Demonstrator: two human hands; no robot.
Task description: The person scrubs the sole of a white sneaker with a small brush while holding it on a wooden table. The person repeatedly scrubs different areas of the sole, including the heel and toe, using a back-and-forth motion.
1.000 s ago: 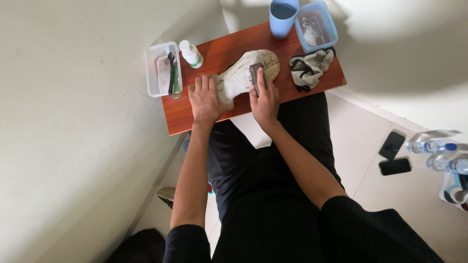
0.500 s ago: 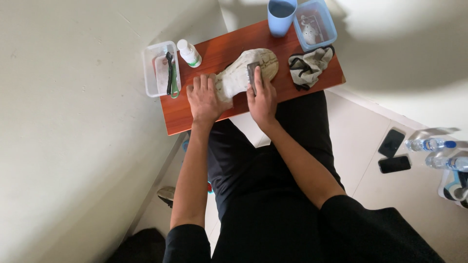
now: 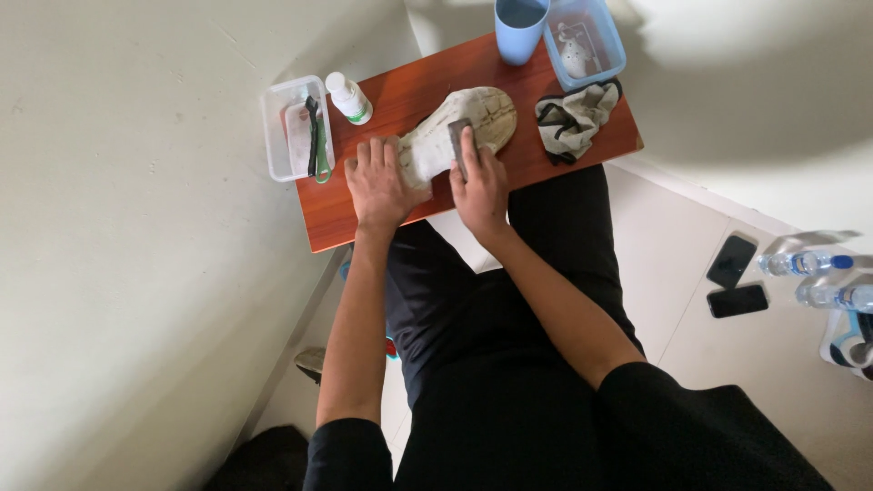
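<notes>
While the shoe (image 3: 459, 132) lies sole-up in the middle of the worktop (image 3: 346, 223), both hands are on it. Long axis runs from about 8 o'clock (heel, under the left palm) to 2 o'clock (toe, free). Left hand (image 3: 380, 185): fingers spread flat, pressing down on the heel end, pinning it rather than gripping round it. Right hand (image 3: 479, 185): fingers curled narrow around a small dark brush (image 3: 457, 141), held against the sole near mid-length. The toe lies at roughly 1 o'clock from the right hand, the heel at 9 o'clock; the right hand is the nearer one to the bare stretch of sole, and the brush sits crosswise to the long axis. Around: clear tray (image 3: 289, 132) with a green-handled tool at the worktop's 9 o'clock edge, a white bottle (image 3: 349, 98) just beside it, a blue cup (image 3: 521, 27) and a blue tub (image 3: 596, 41) at 12 to 1 o'clock, a crumpled rag (image 3: 573, 118) at 3 o'clock of the toe, apart from it. On the floor, well apart at 4 o'clock: two phones (image 3: 735, 277) and water bottles (image 3: 814, 277).
</notes>
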